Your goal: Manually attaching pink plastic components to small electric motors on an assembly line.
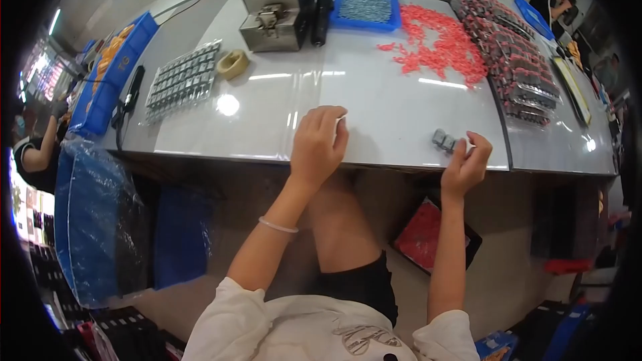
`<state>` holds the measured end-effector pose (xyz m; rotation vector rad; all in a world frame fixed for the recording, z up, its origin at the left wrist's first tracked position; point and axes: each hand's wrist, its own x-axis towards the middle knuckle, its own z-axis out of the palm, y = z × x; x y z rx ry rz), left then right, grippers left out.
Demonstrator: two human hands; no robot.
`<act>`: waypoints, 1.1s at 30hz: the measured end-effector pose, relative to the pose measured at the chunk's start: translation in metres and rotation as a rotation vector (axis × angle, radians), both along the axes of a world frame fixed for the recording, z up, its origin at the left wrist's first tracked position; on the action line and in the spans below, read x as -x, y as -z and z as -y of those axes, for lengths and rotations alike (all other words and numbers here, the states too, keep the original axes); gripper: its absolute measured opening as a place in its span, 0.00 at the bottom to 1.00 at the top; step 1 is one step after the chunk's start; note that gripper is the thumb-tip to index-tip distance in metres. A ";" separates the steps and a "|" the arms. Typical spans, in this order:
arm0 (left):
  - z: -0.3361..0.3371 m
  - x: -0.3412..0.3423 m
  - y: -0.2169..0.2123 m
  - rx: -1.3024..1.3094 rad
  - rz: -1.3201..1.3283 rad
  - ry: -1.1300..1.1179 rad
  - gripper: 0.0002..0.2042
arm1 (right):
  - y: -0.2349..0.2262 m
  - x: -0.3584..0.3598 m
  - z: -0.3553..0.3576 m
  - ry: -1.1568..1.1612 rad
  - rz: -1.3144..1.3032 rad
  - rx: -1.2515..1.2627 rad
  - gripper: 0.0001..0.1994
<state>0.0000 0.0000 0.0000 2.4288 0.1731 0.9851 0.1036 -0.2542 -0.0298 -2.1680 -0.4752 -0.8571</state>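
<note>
My left hand [318, 142] is above the near part of the white tabletop, its fingers curled together toward the thumb. Whether anything small sits between those fingertips I cannot make out. Near the front edge, on the right, a short row of small grey metal-looking blocks [443, 140] shows beyond my right hand [467, 166]. The thumb and fingers of that hand close on the near end of the row, partly hiding it. Farther off lie a loose heap of small pink-red pieces [438, 43] and a blue tray [366, 25] full of small grey-blue parts.
A metal bench machine [277, 13] stands at the back, beside a black hand tool [322, 20]. Left of it lie a tape roll [233, 65] and a clear tray of grey blocks [184, 80]. Stacked packs [511, 60] line the right side. A blue bin [110, 73] is far left.
</note>
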 end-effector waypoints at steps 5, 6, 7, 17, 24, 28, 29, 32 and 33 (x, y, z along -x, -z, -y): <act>-0.022 -0.030 -0.010 -0.032 0.212 0.020 0.07 | -0.006 -0.025 -0.021 -0.126 0.083 -0.195 0.10; -0.024 -0.027 -0.008 -0.035 0.214 0.013 0.07 | -0.005 -0.020 -0.018 -0.176 0.088 -0.233 0.11; -0.029 -0.025 -0.008 -0.032 0.224 0.002 0.07 | -0.005 -0.008 -0.018 -0.188 0.097 -0.229 0.11; -0.007 0.247 0.129 0.430 -0.045 -0.137 0.15 | 0.160 0.235 0.171 -0.315 -0.875 0.444 0.12; 0.045 0.678 0.358 0.852 -0.777 -0.722 0.10 | 0.368 0.477 0.379 0.189 -2.003 -0.030 0.07; 0.050 0.800 0.479 0.406 -0.899 -0.748 0.11 | 0.389 0.516 0.374 0.268 -2.060 -0.088 0.07; 0.046 0.816 0.494 0.178 -0.916 -0.684 0.12 | 0.382 0.514 0.356 0.211 -1.972 -0.148 0.07; 0.030 0.785 0.526 0.026 -1.378 -0.333 0.14 | 0.368 0.485 0.336 0.050 -1.672 -0.241 0.10; 0.005 0.774 0.524 0.064 -1.261 -0.343 0.13 | 0.369 0.472 0.314 0.023 -1.581 -0.200 0.11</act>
